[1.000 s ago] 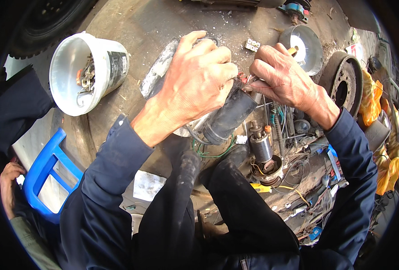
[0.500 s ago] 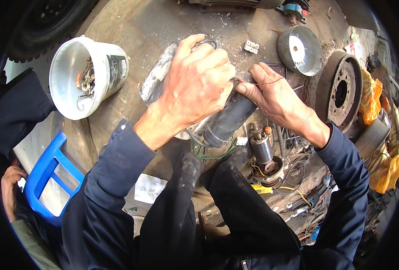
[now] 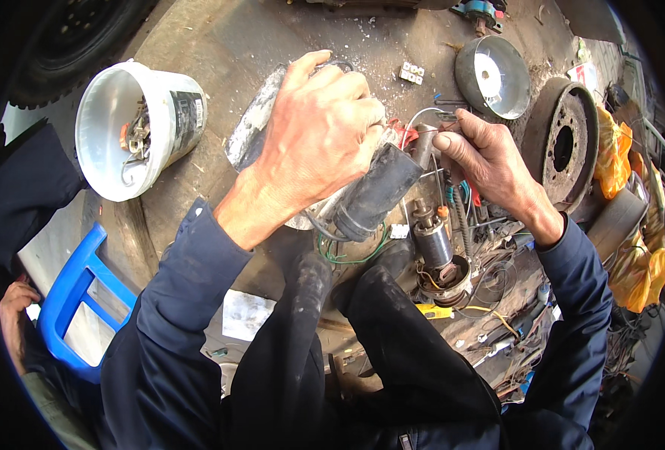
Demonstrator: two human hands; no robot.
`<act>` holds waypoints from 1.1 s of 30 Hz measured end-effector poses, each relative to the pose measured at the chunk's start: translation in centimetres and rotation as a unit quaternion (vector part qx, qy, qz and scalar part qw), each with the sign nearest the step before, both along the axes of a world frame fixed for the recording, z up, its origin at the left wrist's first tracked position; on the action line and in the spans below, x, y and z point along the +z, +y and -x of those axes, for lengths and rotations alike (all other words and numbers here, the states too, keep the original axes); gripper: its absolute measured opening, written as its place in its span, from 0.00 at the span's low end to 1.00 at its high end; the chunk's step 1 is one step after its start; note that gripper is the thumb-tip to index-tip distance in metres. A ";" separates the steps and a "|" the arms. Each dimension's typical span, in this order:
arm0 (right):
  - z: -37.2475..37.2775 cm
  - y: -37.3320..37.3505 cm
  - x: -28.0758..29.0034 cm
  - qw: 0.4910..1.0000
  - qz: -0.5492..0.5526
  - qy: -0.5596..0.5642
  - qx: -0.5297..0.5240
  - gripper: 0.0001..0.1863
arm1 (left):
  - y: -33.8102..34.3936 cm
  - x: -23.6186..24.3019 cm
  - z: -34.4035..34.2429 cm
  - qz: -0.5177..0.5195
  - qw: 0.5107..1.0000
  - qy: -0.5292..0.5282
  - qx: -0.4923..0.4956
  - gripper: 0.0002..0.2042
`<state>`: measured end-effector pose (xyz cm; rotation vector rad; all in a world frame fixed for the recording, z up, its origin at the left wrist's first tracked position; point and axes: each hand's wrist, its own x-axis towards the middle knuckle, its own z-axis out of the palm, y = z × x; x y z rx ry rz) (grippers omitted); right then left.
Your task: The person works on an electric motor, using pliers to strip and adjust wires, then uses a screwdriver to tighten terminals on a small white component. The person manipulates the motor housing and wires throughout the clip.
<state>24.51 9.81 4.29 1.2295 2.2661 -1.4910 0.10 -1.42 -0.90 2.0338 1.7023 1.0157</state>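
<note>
Pinching what looks to be a thin red wire (image 3: 424, 130) between thumb and forefinger, my right hand (image 3: 497, 156) sits just to the right of the black tube (image 3: 379, 193). The wire spans the gap between my two hands, above the tube's upper end. My left hand (image 3: 319, 135) curls over the pale body (image 3: 251, 136) beside the tube, knuckles up; its fingertips are hidden, so I cannot tell what they grip.

To handle this well, I'd keep the left hand steady and let only the right one work, with a light, even tension, since so fine a wire could snap or kink. I'd keep it off the tube's rim, which might scrape it, and apart from the pale wire (image 3: 420, 112) arching just above. The terminal block (image 3: 412, 73) lies well clear, beyond my hands.
</note>
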 end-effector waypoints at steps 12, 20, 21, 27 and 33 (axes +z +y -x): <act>2.1 3.8 0.5 0.858 -0.300 0.064 0.412 0.30 | 0.2 0.3 0.5 0.042 0.997 0.050 -0.041 0.04; 3.6 3.9 -1.5 0.867 -0.261 0.171 0.388 0.24 | 0.6 0.1 0.8 0.059 0.996 0.034 -0.048 0.04; 3.6 3.9 -1.6 0.867 -0.257 0.179 0.388 0.24 | 0.6 0.1 0.8 0.052 0.997 0.032 -0.049 0.04; 3.8 3.8 -1.8 0.875 -0.245 0.197 0.369 0.22 | 0.7 -0.1 1.2 0.047 0.996 0.032 -0.062 0.04; 2.3 3.1 -0.4 0.928 -0.188 0.203 0.250 0.22 | 0.5 -0.2 1.2 0.032 0.998 0.010 -0.052 0.04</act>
